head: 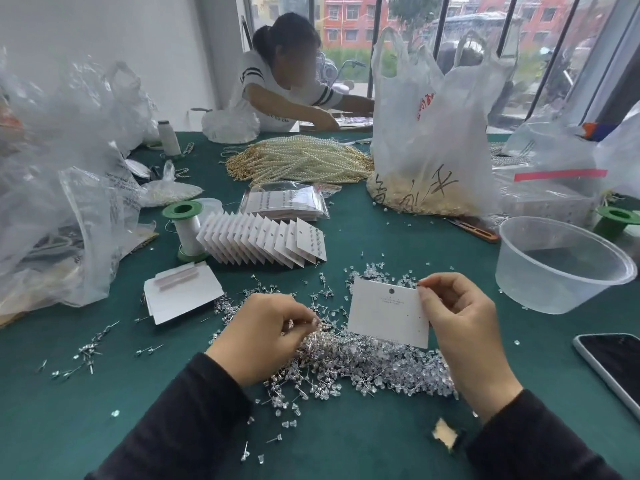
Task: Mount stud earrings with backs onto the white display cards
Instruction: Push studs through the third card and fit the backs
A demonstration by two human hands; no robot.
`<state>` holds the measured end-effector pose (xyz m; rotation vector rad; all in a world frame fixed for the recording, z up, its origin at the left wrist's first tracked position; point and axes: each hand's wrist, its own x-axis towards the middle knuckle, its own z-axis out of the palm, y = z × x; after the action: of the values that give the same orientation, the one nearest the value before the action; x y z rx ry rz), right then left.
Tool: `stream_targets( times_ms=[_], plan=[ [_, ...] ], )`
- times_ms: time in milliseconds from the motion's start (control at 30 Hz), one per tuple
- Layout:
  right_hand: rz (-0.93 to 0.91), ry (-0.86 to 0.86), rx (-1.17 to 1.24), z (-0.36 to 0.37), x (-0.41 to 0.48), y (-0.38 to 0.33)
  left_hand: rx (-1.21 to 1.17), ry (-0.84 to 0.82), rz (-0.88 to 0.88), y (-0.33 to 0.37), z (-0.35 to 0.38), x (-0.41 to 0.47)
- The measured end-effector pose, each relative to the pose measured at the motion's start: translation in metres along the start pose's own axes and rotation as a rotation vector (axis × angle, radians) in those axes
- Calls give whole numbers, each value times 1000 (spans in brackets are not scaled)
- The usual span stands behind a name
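My right hand [460,327] pinches the right edge of a white display card [386,315] and holds it tilted above the table. My left hand [266,332] has its fingers curled and pinches small stud earrings just above a big heap of studs and clear backs [363,365] on the green table. Behind the heap, a fanned row of filled cards [266,240] stands on edge. A small stack of blank cards [183,294] lies to the left.
A clear plastic tub [557,265] stands at the right and a phone [613,368] lies at the right edge. Green thread spool [185,230], bagged cards [285,202], pearl strands [301,161] and plastic bags [433,133] crowd the back. A person [287,84] sits opposite.
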<state>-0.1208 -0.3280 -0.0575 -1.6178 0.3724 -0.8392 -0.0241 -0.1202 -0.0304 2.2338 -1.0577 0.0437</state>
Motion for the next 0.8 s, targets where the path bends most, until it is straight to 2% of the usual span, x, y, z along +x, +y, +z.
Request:
stream_targets(
  times_ms=[267,567,700,800],
  plan=[
    [-5,1,-7,-2,1,-5,4,-74,-56,0,-8,-3],
    [3,-3,-32,-2,0,-6,162,-222,3,4,14,-5],
    [-2,-13,-50,-1,-1,-9,114,-159,29,6,14,-4],
    [4,2,-30,-2,-1,-11,41,-79,-14,6,9,-2]
  ],
)
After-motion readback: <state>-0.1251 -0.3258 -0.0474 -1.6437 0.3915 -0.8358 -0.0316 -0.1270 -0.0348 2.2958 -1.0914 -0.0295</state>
